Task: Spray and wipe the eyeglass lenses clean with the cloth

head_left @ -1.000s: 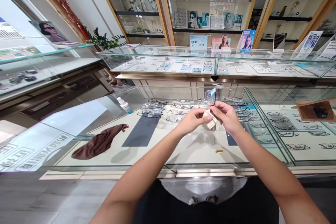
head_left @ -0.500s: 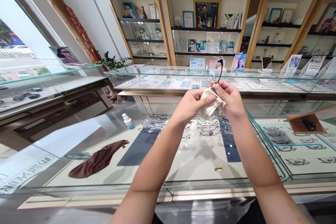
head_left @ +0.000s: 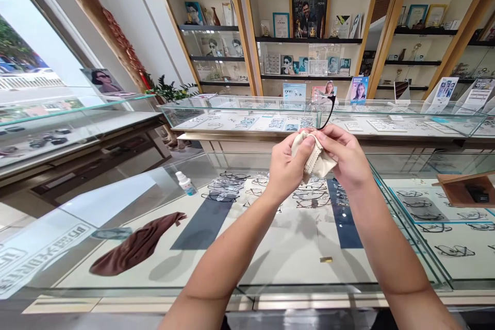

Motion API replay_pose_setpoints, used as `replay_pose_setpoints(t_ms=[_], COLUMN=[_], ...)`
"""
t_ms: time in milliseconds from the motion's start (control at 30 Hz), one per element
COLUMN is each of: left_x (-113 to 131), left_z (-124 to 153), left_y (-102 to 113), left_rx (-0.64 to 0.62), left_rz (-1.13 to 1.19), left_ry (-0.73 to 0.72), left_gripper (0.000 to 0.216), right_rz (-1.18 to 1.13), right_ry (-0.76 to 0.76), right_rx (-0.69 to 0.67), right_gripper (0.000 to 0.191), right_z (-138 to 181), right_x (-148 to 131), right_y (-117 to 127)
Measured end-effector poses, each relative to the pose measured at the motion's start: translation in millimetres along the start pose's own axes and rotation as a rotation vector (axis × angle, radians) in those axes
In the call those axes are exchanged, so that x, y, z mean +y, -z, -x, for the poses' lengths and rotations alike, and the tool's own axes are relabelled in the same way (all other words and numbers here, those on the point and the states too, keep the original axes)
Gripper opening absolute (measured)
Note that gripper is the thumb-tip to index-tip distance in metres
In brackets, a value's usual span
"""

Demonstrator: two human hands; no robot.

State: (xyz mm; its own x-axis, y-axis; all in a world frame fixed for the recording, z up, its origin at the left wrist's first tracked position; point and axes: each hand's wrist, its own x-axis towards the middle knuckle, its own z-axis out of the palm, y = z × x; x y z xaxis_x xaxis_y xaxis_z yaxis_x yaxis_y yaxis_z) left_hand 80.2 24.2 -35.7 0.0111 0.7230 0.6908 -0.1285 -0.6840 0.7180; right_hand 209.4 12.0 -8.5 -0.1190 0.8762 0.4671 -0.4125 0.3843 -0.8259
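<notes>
Both hands are together above the glass counter, fingers closed. My left hand (head_left: 286,165) pinches a cream cleaning cloth (head_left: 319,162) with a zigzag edge, the thumb pressed over it. Beside it, my right hand (head_left: 350,157) grips a pair of eyeglasses (head_left: 330,116); a dark curved part and a clear lens stick up above the fingers. The rest of the frame is hidden by the cloth and fingers. The cloth's loose corner hangs between the two hands, against the right fingers.
On the counter's glass top (head_left: 216,268) lie a brown cloth pouch (head_left: 137,245) and a small white spray bottle (head_left: 186,184) at left. Rows of spectacle frames (head_left: 311,196) show inside the case. A brown wooden tray (head_left: 460,191) is at right. Another display counter (head_left: 240,134) stands behind.
The eyeglasses have turned, so more of the lens and dark rim shows above the right hand. The cloth has shifted between the fingers. The view has moved slightly.
</notes>
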Motion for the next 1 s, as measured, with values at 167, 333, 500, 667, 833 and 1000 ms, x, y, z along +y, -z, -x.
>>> replay_pose_setpoints(t_ms=[167,333,500,667,833,1000], left_x=[7.2,7.2,-0.6,-2.5,1.8,8.1], left_z=[-7.9,-9.3,-2.3,-3.0,-11.9,-14.6], left_y=[14.2,19.4,5.9,3.4,16.1,24.6], left_rx=[-0.248,-0.425,-0.122,0.005,-0.203,-0.467], left_rz=[-0.025,0.044,0.024,-0.010,-0.039,-0.011], left_ry=[-0.044,0.016,-0.020,-0.042,-0.013,0.068], left_gripper=[0.053,0.044,0.048,0.053,0.059,0.051], right_rz=[0.046,0.040,-0.008,-0.003,0.026,-0.003], right_ry=[0.042,0.038,-0.029,-0.042,-0.026,-0.038], right_rx=[0.032,0.043,0.040,0.037,0.053,0.072], right_gripper=[0.026,0.026,0.023,0.024,0.024,0.022], right_z=[-1.5,-3.8,-0.4,0.4,-5.2,-9.0], right_x=[-2.6,-2.5,-0.2,0.7,3.3,2.6], right_y=[3.4,5.8,-4.2,-7.4,2.0,9.2])
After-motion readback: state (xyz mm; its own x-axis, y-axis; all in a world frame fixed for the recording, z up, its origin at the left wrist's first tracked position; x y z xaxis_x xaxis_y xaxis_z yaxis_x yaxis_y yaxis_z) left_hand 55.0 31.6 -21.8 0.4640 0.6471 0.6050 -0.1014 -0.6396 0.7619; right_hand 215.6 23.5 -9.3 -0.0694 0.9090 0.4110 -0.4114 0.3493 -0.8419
